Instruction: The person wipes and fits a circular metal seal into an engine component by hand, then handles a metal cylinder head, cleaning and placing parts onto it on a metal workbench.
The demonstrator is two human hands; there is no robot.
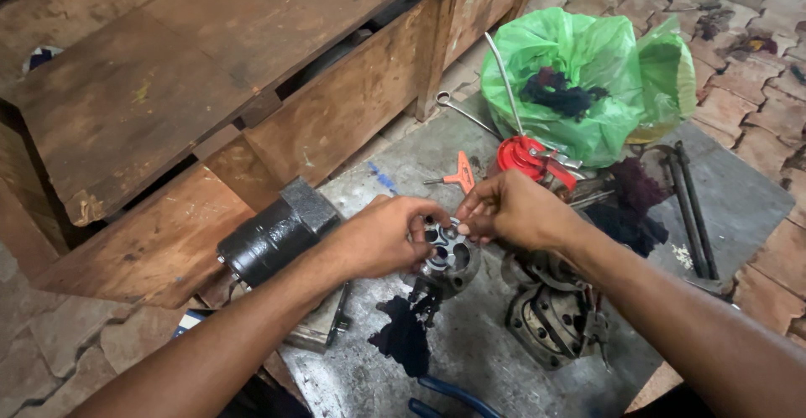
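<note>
We judge we are mid-fitting small parts into the round metal rotor (449,254) at frame centre, left hand (382,237) pinched on its nine-o'clock rim, right hand (512,210) pinching at one o'clock; next calls for careful fingertip seating.

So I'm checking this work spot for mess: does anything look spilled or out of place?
Yes. A dark puddle like spilled oil lies on the grey slab, below the round metal part that the left hand and right hand hold.
</note>
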